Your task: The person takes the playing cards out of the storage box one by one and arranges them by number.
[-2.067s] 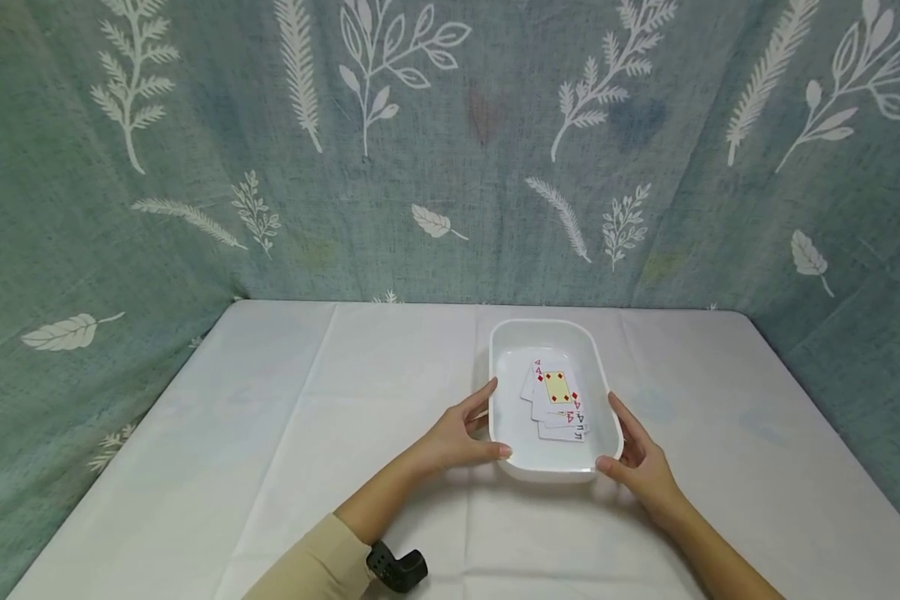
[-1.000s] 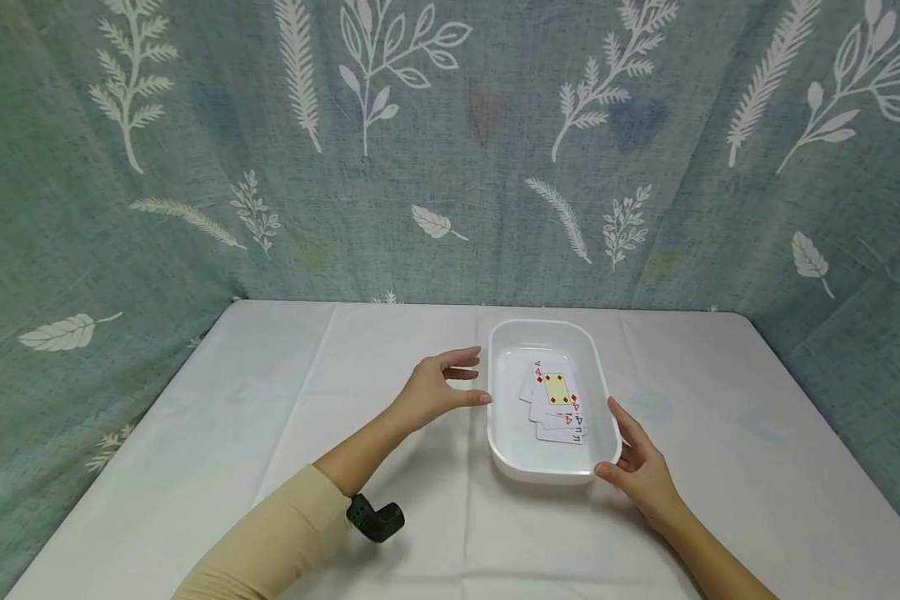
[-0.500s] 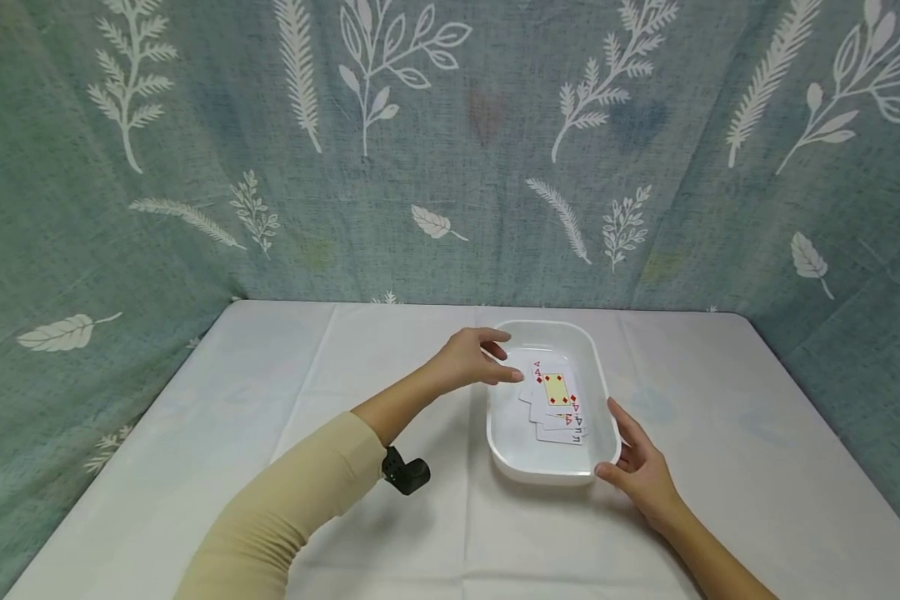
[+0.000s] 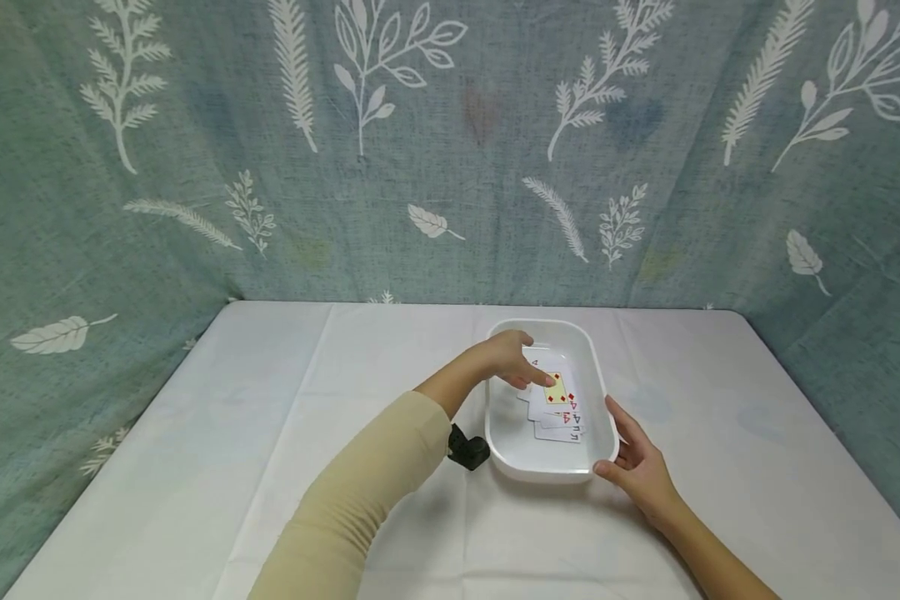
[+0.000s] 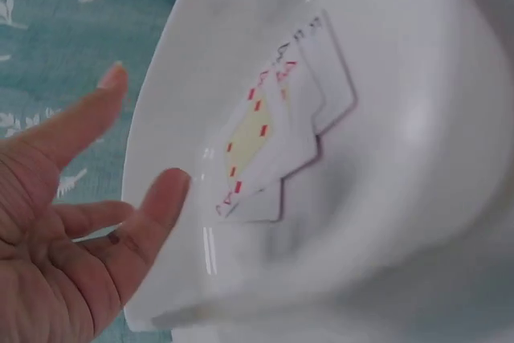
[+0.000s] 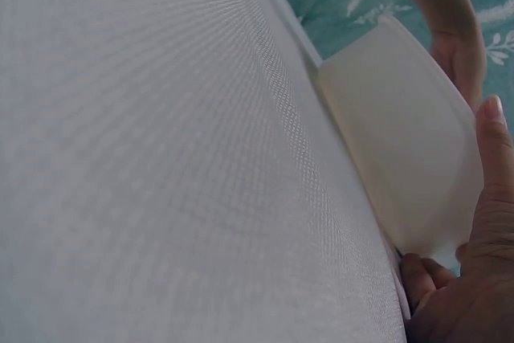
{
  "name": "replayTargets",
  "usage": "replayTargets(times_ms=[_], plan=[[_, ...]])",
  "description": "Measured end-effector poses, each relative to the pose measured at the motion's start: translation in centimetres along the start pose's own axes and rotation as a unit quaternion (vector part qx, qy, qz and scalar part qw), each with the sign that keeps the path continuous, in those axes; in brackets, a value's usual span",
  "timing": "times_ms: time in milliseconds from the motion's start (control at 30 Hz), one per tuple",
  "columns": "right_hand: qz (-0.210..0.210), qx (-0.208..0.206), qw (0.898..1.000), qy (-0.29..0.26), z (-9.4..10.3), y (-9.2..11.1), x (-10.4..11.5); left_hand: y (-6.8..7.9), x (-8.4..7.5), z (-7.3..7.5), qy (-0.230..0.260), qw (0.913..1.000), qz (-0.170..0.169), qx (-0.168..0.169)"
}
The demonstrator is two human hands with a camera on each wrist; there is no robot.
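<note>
A white rectangular tray (image 4: 521, 454) with raised walls stands on the table. Several playing cards (image 4: 557, 420) lie overlapping, face up inside it; the top one shows red diamonds on a yellow panel. My left hand (image 4: 512, 358) reaches in over the tray's left rim, its thumb and fingers spread above the cards' upper end. In the left wrist view, nothing sits between the fingers of that left hand (image 5: 88, 267). My right hand (image 4: 641, 471) grips the tray's near right corner, thumb at the rim. The right wrist view has its fingers (image 6: 419, 280) curled low against the tray's outer wall.
White cloth (image 4: 345, 467) covers the table, with crease lines running across it. A green leaf-patterned curtain (image 4: 435, 150) hangs behind and along both sides. A black device (image 4: 468, 448) is worn at the left wrist, beside the tray's left wall.
My left hand has let go of the tray's left side, risen, and moved right over the rim above the cards. The right hand keeps its grip on the corner.
</note>
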State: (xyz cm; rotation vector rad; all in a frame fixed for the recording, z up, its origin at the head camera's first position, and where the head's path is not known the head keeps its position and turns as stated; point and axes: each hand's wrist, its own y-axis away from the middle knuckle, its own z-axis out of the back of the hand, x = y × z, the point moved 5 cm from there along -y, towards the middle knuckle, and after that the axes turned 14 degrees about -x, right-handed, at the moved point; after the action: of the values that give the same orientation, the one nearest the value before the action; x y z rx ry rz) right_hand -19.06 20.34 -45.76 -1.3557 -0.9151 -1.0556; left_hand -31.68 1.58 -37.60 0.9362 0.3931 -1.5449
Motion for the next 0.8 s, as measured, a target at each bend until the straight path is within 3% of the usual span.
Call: replayTargets(times_ms=[133, 233, 533, 667, 800], plan=[[0.005, 0.004, 1.0, -0.002, -0.1, -0.2, -0.1, -0.9, -0.4, -0.2, -0.027, 0.9996, 0.005, 0.006], [0.006, 0.007, 1.0, -0.007, -0.2, -0.3, -0.1, -1.4, -0.7, -0.4, -0.021, 0.9997, 0.015, 0.001], [0.002, 0.005, 1.0, -0.009, -0.3, -0.4, -0.1, -3.1, 0.3, -2.2, 0.01, 0.9971, 0.051, -0.055], [0.003, 0.001, 1.0, -0.005, -0.1, -0.2, -0.2, -3.5, 1.2, -3.0, -0.058, 0.9946, 0.03, -0.08], [0.005, -0.004, 1.0, -0.002, 0.0, 0.0, -0.1, -3.2, 1.9, -3.2, -0.132, 0.9852, 0.025, -0.107]])
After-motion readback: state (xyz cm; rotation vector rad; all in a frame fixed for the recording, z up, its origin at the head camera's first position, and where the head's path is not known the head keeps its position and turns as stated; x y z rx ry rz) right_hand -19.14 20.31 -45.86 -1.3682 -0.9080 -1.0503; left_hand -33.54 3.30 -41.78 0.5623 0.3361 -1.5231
